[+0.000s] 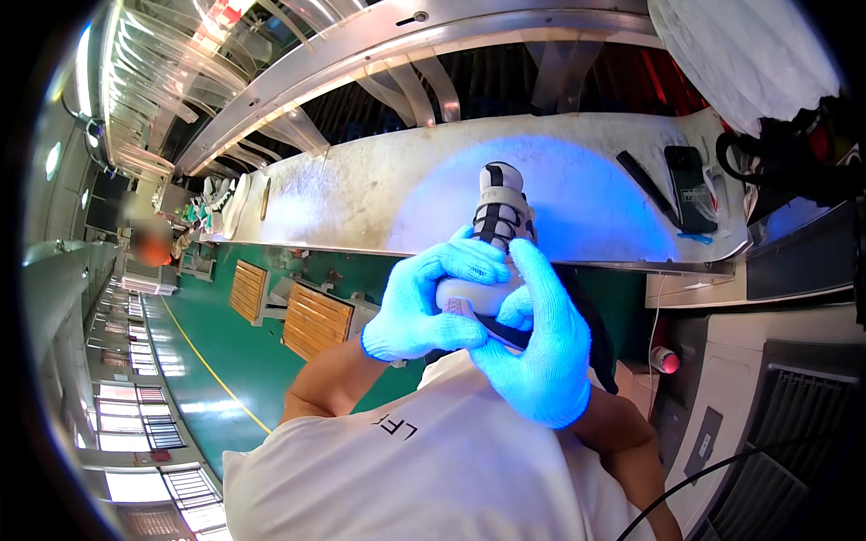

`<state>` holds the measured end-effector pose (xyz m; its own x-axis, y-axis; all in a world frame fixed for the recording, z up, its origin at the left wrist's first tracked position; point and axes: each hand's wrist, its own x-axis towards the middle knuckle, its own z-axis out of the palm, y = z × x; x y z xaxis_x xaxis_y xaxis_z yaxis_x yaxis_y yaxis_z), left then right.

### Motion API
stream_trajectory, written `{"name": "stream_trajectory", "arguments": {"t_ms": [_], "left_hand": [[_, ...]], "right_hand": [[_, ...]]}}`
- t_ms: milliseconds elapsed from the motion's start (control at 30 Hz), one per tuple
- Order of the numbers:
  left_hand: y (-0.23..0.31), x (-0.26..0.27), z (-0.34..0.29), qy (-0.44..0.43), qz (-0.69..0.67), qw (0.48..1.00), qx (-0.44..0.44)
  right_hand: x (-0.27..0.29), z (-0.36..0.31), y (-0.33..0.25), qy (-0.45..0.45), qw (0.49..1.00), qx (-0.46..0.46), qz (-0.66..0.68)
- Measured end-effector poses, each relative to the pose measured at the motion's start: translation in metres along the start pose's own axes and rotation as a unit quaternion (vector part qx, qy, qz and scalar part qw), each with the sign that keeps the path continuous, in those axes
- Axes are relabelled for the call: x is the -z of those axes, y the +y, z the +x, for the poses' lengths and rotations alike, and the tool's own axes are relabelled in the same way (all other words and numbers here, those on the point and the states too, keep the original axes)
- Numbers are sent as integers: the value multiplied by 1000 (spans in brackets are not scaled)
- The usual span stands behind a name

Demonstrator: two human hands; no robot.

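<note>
A light grey and white sneaker [499, 197] with black straps or laces is held in front of my chest at the bench edge. Its toe points toward me and its tongue stands up at the far end. My left hand [419, 302], in a glove lit bluish-white, is closed around the left side of the shoe's toe. On the other side, my right hand [548, 347], gloved too, grips the right side with its fingers curled around the front. The fingers hide much of the toe and the sole edge.
The metal bench [352, 189] carries a phone [690, 185], a black stick-shaped object [648, 187] and a thin wooden-handled tool [265, 198]. More shoes [236, 206] sit at its left end. Clear plastic strips [410, 95] hang behind. Wooden pallets [316, 320] lie left; a person [153, 245] is farther off.
</note>
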<state>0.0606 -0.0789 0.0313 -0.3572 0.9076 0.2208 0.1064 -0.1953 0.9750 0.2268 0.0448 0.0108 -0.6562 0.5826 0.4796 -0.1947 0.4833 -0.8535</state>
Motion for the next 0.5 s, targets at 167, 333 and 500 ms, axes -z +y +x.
{"name": "stream_trajectory", "arguments": {"t_ms": [167, 333, 500], "left_hand": [[0, 12, 6, -20, 46, 999, -4], [-1, 16, 16, 10, 35, 999, 0], [-6, 34, 23, -4, 32, 999, -11]], "right_hand": [[1, 8, 7, -3, 999, -20, -31], [-2, 20, 15, -18, 999, -31, -1], [-15, 29, 22, -6, 999, -4, 31]]}}
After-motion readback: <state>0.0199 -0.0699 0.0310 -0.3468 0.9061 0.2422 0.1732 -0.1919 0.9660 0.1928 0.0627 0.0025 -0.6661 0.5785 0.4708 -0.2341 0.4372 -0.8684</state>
